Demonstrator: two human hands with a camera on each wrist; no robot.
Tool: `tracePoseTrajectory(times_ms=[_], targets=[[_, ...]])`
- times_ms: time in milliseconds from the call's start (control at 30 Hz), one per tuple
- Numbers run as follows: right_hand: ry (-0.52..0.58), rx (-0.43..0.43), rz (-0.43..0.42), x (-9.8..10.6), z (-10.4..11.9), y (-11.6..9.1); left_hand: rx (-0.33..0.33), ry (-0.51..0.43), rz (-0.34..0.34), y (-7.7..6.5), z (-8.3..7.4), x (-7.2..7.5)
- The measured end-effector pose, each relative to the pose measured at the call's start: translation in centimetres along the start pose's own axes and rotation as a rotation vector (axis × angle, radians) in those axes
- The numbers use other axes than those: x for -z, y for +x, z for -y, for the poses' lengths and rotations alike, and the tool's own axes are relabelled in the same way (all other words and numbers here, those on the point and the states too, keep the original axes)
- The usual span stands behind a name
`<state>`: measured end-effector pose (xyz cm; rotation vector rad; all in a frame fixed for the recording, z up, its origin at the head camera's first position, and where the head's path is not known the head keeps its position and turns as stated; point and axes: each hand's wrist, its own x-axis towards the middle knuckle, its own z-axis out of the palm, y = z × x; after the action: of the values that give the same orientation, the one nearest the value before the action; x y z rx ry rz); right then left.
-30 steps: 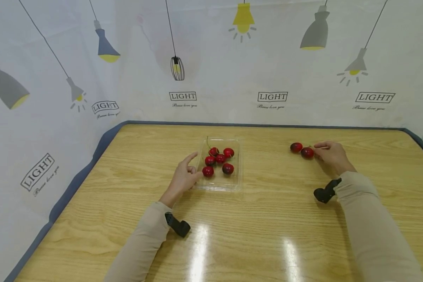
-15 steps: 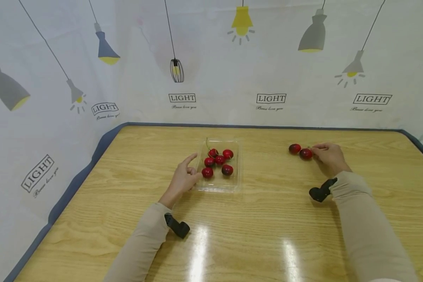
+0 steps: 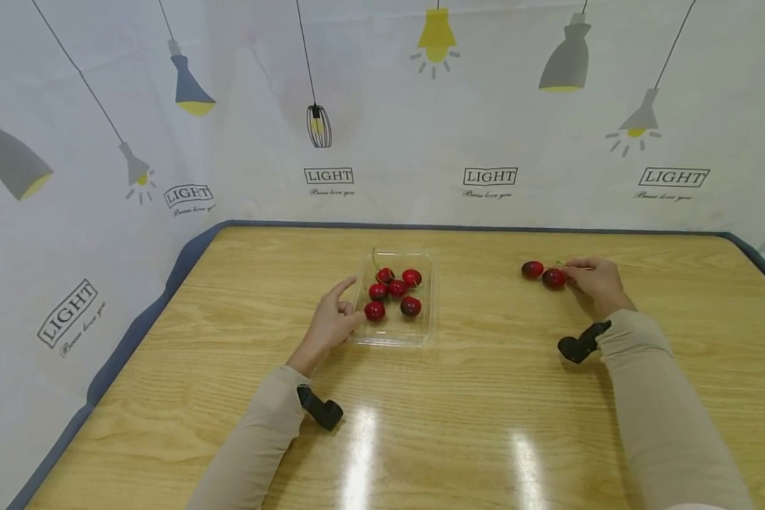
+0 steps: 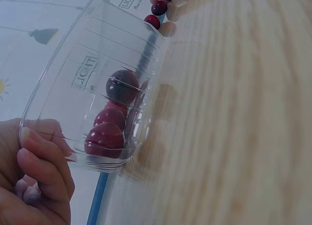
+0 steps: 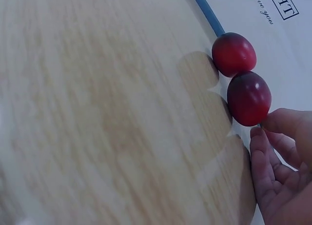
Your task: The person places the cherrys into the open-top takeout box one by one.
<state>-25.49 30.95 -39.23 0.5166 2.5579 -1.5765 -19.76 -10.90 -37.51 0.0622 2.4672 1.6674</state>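
A clear plastic container [image 3: 392, 334] stands on the wooden table with several dark red cherries [image 3: 397, 287] inside, one with a green stem pointing up. My left hand [image 3: 331, 320] holds the container's left side, fingers and thumb at its rim in the left wrist view. At the back right, two more cherries lie side by side. My right hand [image 3: 598, 282] pinches the nearer cherry [image 5: 249, 99] at its stem end between thumb and fingertips. Touching it is the other cherry [image 5: 234, 54], free of the hand.
The wooden table [image 3: 472, 397] has a dark blue edge at the back. Behind it hangs a white cloth [image 3: 408, 127] printed with lamps. A black wrist camera [image 3: 321, 409] sits on the left wrist, another black wrist camera [image 3: 580, 345] on the right.
The right wrist and forearm have shifted slightly left, with the fingers staying at the same cherry. The left hand and the container look unchanged.
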Motion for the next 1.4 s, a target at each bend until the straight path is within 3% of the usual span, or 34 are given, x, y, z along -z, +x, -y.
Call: tracePoseTrajectory(times_ms=[533,1400], targets=[[0.127,-0.045,0.008,0.13,0.24,-0.53,-0.002,-0.006,-0.003,0.24,0.29,-0.14],[0.041,0.016,0.064,0.47,0.12,-0.66,-0.009,-0.004,-0.001,0.13,0.17,-0.1]])
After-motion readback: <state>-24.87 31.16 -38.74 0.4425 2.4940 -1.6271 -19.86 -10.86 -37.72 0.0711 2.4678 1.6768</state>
